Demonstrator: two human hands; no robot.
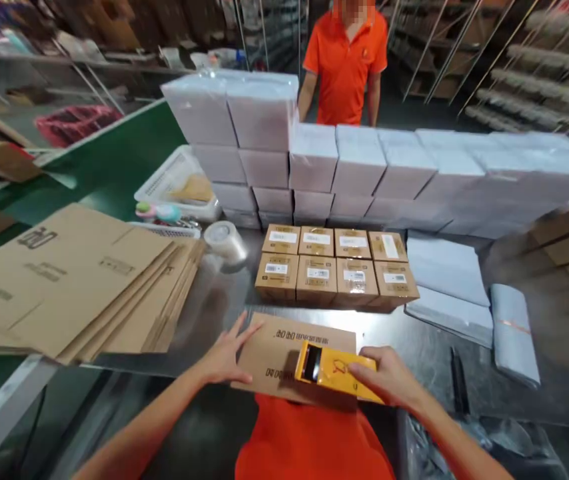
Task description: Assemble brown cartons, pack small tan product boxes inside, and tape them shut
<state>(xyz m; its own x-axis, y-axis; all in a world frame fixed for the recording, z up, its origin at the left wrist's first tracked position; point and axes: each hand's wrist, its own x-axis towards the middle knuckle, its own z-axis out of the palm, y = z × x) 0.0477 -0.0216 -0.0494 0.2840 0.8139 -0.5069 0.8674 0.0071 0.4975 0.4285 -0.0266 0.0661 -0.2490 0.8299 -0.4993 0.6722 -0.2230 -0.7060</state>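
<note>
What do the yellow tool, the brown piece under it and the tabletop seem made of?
Yellow tool: probably glossy plastic, smooth and bright, though painted metal is possible. Brown piece: likely matte cardboard, dull brown with dark print. Tabletop: apparently bare metal, grey with bright reflections.

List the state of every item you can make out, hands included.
Left hand: fingers spread at carton's left end
Right hand: closed on yellow tool
Yellow tool: held over carton
Carton: print up; sealed or not, can't tell
Cardboard stack: flattened
Small boxes: closed, two rows
White boxes: stacked
Rolled bundle: banded
White basket: open-topped
</note>
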